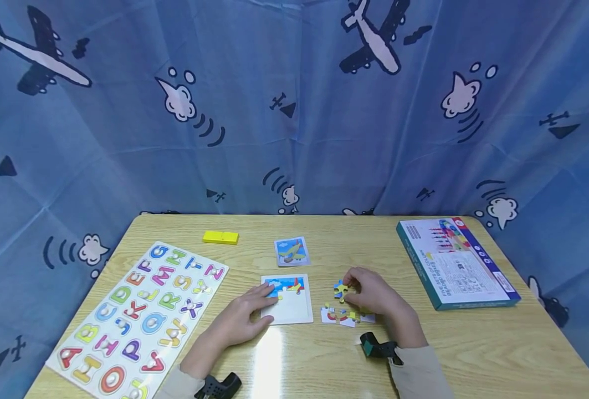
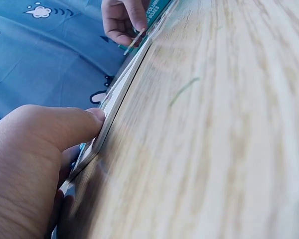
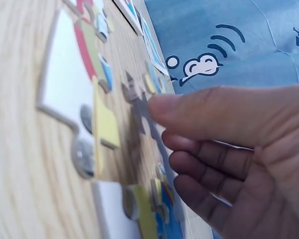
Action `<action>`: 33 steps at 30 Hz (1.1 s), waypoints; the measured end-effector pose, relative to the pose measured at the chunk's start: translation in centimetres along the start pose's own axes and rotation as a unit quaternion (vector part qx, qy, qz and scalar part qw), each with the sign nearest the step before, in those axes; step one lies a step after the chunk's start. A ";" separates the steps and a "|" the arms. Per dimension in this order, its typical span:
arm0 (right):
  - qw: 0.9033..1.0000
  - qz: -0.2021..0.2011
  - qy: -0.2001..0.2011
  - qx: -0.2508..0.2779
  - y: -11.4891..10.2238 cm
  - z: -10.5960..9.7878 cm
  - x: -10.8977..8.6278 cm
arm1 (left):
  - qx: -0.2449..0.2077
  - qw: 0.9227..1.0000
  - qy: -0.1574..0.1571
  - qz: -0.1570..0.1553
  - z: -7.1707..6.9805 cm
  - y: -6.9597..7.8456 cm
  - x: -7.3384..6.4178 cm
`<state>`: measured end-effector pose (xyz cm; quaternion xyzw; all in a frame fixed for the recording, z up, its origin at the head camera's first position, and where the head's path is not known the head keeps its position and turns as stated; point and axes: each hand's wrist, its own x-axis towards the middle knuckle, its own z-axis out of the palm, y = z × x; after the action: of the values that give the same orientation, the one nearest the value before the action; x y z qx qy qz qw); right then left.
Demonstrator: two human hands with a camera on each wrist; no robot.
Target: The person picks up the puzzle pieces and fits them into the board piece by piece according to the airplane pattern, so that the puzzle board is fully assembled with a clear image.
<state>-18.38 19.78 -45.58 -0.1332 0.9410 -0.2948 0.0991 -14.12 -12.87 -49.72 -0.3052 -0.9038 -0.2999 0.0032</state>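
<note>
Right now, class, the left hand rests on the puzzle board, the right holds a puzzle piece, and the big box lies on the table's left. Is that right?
Not quite: the head view shows the big box on the right of the table. The left hand rests on the puzzle board, and the right hand holds a puzzle piece.

White glare on the tabletop (image 1: 268, 357)

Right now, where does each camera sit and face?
Head: on the head, facing forward and down at table and curtain; left hand and right hand show.
Left wrist: worn there, looks low along the puzzle tray; left hand near, right hand beyond.
Right wrist: worn there, looks across puzzle pieces toward curtain; right hand only.
Head and left wrist share both hands.
</note>
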 end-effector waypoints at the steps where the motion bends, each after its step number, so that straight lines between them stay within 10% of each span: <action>1: 1.000 0.001 0.001 0.004 0.0 0.0 0.0 | 0.000 1.000 0.000 0.000 0.0 0.0 0.0; 33: 0.985 -0.157 0.045 0.050 -5.5 3.9 0.9 | 0.012 1.000 0.011 0.002 0.3 -0.3 0.0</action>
<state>-17.18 13.06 -45.60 -0.2611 0.8958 -0.3594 0.0157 -14.22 -12.87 -50.10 -0.3034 -0.9065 -0.2929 0.0177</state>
